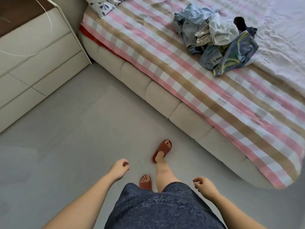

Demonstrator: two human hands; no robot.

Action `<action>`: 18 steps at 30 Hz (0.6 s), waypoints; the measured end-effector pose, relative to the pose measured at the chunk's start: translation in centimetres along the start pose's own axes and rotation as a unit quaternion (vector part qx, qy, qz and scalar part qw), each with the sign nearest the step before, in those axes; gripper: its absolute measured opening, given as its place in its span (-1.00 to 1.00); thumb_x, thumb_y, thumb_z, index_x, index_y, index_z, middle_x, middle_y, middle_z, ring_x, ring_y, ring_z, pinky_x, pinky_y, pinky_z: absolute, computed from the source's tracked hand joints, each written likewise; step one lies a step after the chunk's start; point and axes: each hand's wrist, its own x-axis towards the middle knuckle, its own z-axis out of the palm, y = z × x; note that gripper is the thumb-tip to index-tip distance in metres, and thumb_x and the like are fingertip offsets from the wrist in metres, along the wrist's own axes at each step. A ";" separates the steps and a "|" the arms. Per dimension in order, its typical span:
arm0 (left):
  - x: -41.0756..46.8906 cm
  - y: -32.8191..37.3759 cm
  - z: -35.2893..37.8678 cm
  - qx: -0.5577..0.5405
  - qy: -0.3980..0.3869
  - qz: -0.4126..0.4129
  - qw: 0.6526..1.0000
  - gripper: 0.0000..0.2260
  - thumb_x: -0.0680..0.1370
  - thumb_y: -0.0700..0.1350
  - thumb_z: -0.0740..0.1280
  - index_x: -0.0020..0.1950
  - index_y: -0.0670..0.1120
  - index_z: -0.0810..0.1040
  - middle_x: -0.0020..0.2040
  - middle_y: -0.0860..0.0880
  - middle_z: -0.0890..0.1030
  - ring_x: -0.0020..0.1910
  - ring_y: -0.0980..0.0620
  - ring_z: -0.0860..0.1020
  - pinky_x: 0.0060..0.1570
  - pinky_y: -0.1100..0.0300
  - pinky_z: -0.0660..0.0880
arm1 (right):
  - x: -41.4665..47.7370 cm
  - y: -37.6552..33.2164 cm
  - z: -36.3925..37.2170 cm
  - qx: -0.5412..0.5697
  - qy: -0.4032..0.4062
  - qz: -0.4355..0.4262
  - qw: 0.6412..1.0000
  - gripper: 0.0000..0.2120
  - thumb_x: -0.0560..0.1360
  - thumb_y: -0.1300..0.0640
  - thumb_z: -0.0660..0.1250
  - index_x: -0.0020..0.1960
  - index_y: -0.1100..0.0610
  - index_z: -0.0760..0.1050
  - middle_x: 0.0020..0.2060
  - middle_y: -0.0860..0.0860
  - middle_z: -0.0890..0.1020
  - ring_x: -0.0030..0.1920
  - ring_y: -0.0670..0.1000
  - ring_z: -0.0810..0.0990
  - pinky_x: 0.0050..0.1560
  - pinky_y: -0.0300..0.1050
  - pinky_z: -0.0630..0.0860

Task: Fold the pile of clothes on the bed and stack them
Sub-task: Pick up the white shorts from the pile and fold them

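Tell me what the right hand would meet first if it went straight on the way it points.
Likely the person's own forward leg: the right hand points across at it. Depth is unclear; it may pass above.

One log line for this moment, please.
stage: before start | left hand: empty | right hand: empty | clothes pile: unfolded on bed

One bed, one clothes pile, one pillow, one dresser, two slippers.

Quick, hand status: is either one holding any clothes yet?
Left hand: open, loosely curled, holding nothing.
Right hand: open, loosely curled, holding nothing.
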 end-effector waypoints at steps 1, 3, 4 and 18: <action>1.0 1.6 -0.3 0.002 -0.004 0.007 1.000 -0.80 0.54 -0.24 0.25 0.13 -0.28 0.49 0.08 -0.25 0.56 0.05 -0.19 0.54 0.07 0.05 0.45 | 0.9 -0.1 -0.9 -0.004 -0.004 0.007 1.000 -0.75 0.57 0.19 0.17 0.18 0.21 0.50 0.01 0.11 0.59 -0.03 0.06 0.53 0.09 -0.11 0.44; 2.9 4.8 -0.9 0.003 -0.011 0.020 1.000 -0.78 0.54 -0.23 0.24 0.16 -0.27 0.48 0.10 -0.22 0.55 0.09 -0.18 0.53 0.10 0.07 0.46 | 2.8 -0.5 -2.7 -0.009 -0.014 0.017 1.000 -0.75 0.57 0.18 0.16 0.19 0.21 0.49 0.00 0.10 0.59 -0.07 0.03 0.50 0.08 -0.12 0.44; 3.9 6.4 -1.3 0.001 -0.013 0.024 1.000 -0.77 0.54 -0.23 0.24 0.18 -0.26 0.48 0.11 -0.21 0.55 0.10 -0.16 0.52 0.12 0.08 0.46 | 3.8 -0.9 -3.8 -0.008 -0.018 0.021 1.000 -0.74 0.57 0.18 0.16 0.19 0.21 0.49 0.04 0.11 0.60 -0.06 0.03 0.50 0.08 -0.14 0.44; 14.3 18.9 -9.1 0.020 0.001 -0.005 1.000 -0.82 0.53 -0.27 0.25 0.12 -0.24 0.51 0.11 -0.19 0.56 0.06 -0.04 0.50 0.08 0.20 0.40 | 15.4 -14.2 -21.2 -0.042 0.008 -0.032 0.999 -0.76 0.56 0.16 0.15 0.15 0.12 0.52 0.06 0.04 0.61 0.01 0.03 0.56 -0.03 -0.19 0.44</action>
